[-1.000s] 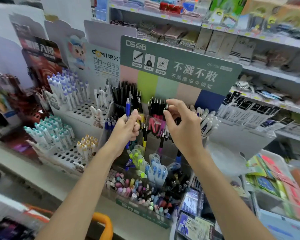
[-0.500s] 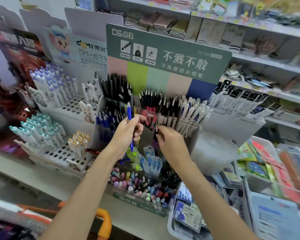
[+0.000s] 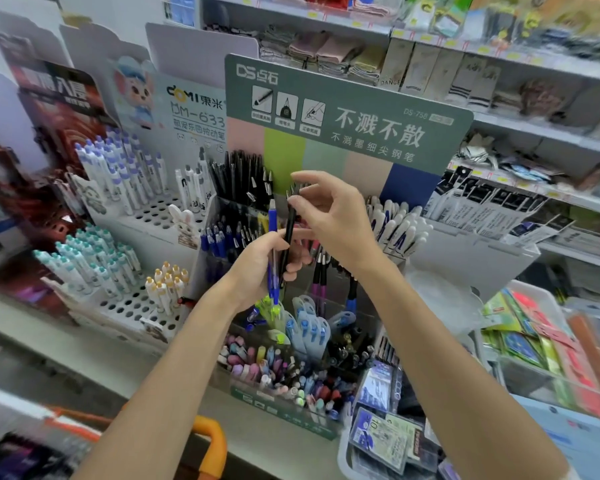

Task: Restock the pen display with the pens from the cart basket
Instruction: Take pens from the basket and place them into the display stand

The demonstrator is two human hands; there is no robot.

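In front of the green-headed pen display (image 3: 347, 109), my left hand (image 3: 260, 268) grips a blue pen (image 3: 273, 233) upright, together with the lower end of a black pen (image 3: 288, 233). My right hand (image 3: 333, 216) pinches the top of that black pen, level with the black pens (image 3: 243, 181) standing in the display's back row. Blue pens (image 3: 219, 239) fill the compartment left of my hands. White pens (image 3: 395, 223) lean at the display's right. The cart basket is out of view; only an orange cart handle (image 3: 212, 441) shows below.
White pen racks (image 3: 132, 209) with peg holes stand to the left. A clear tray of pastel pens and erasers (image 3: 274, 372) sits at the front. Packaged goods (image 3: 385, 434) lie at the lower right. Store shelves (image 3: 499, 60) with folded socks run behind.
My right hand came back up from the lower compartment and now pinches a black pen held against my left hand. The left hand with the blue pen stayed near the same spot.
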